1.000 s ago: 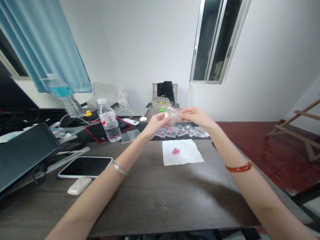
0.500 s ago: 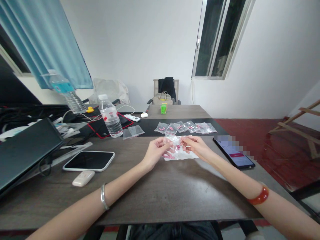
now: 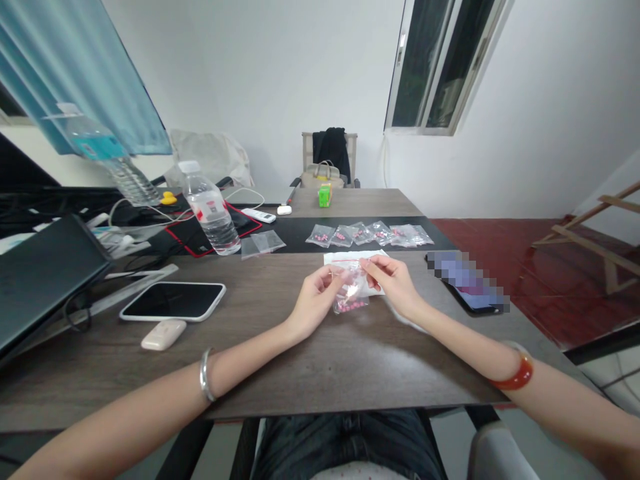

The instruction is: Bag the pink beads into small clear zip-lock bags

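Between my two hands hangs a small clear zip bag [image 3: 354, 287] with several pink beads [image 3: 351, 305] gathered along its bottom. My left hand [image 3: 320, 293] pinches the bag's left side, and my right hand [image 3: 393, 280] pinches its upper right edge near the red zip line. Under and behind the bag lies a white sheet [image 3: 336, 257], partly covered by the bag and my fingers. Farther back, a row of similar bags [image 3: 381, 233] with pink beads rests on the dark strip of the table.
Flat clear bags [image 3: 263, 243] lie left of the row, beside a water bottle [image 3: 213, 210]. A white-edged phone [image 3: 174, 301] and a white case [image 3: 164, 335] are at left, near a laptop [image 3: 45, 273]. Another phone [image 3: 467, 283] lies at right. A green box [image 3: 325, 195] stands at the back.
The bag has come toward me and hangs lower, its pink beads now collected at the bottom. More of the white sheet shows behind it. The view has tilted slightly downward.
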Demonstrator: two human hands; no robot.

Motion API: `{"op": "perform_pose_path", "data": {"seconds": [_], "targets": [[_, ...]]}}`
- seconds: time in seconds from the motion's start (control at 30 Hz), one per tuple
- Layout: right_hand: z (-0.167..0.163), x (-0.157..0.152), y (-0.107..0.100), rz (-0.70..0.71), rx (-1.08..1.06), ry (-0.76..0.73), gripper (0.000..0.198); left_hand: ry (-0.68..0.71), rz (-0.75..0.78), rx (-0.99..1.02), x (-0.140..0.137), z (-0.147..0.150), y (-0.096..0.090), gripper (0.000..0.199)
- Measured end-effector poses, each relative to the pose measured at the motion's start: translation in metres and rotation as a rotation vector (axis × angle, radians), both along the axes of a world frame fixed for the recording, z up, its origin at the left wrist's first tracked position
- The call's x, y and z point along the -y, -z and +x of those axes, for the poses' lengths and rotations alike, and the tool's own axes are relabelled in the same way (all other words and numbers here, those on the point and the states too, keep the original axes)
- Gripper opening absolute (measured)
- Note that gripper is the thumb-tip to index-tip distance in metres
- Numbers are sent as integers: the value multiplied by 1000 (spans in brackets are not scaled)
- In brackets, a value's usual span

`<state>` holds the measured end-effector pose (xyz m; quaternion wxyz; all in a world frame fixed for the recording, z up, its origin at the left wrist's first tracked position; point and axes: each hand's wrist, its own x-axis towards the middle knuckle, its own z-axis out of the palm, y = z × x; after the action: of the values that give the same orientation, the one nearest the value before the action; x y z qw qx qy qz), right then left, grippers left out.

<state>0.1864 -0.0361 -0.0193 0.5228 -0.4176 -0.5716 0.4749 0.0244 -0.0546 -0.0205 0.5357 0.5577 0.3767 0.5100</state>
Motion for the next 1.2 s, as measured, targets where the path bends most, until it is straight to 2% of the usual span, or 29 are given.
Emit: {"op": "perform_pose_path", "data": {"seconds": [0.17, 0.33, 0.57, 0.97, 1.2], "targets": [[0, 1, -1, 33, 50, -33, 36, -65, 5, 3, 1, -1, 1, 32], [1, 3, -3, 7, -12, -74, 27, -109, -1, 55, 0, -2, 3, 31], [3, 7, -3, 53, 7, -90, 24, -81, -53, 57, 2, -2, 2, 38], [2, 11, -8, 180, 44, -36, 21, -217, 250, -96, 4, -3, 4, 26], [1, 14, -9, 178, 46, -47, 23, -221, 274, -123, 5, -4, 5, 28]]}}
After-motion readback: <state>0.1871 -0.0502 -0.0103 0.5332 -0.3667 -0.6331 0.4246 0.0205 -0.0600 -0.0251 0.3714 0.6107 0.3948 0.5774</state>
